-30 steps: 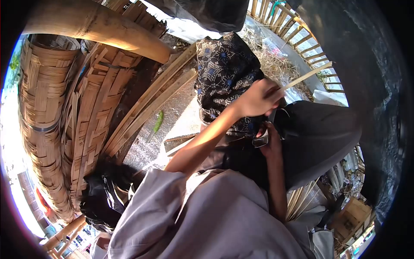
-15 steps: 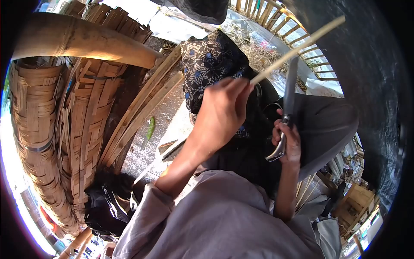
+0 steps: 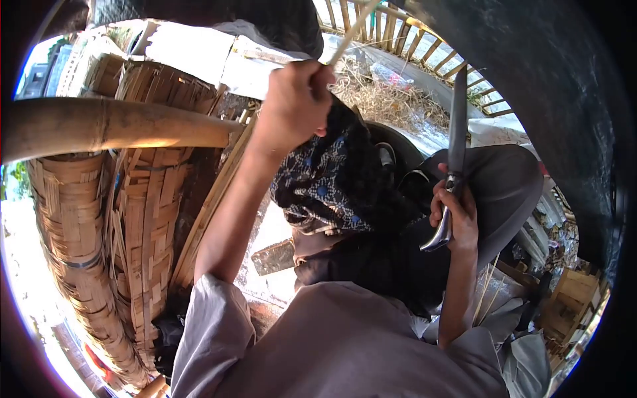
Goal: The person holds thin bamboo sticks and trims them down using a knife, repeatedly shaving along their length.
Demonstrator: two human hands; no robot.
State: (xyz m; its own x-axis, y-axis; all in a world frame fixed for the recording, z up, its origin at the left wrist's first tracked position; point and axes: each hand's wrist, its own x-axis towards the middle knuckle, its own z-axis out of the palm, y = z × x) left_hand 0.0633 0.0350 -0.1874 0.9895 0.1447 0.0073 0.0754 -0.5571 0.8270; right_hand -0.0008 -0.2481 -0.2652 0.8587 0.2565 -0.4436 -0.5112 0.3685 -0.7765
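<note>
My left hand (image 3: 295, 106) is raised and closed around a thin pale bamboo strip (image 3: 353, 34), whose far end runs up out of the top of the view. Over on the right, my right hand (image 3: 458, 215) grips a knife (image 3: 457, 126) by its dark, curved handle. The blade points upward, apart from the strip. Dark patterned cloth (image 3: 322, 182) lies over my leg, below the left hand. My bent knee (image 3: 511, 176) in dark trousers is beside the knife.
A thick bamboo pole (image 3: 152, 125) crosses the left side above tall rolls of woven bamboo (image 3: 70, 219). Dry shavings (image 3: 391, 103) lie on the ground ahead, before a slatted bamboo fence (image 3: 434, 50). A wooden crate (image 3: 567, 302) stands at the lower right.
My left hand has moved up and to the left with the bamboo strip, away from the knife. The knife stays upright in my right hand, slightly farther right. The view has shifted too.
</note>
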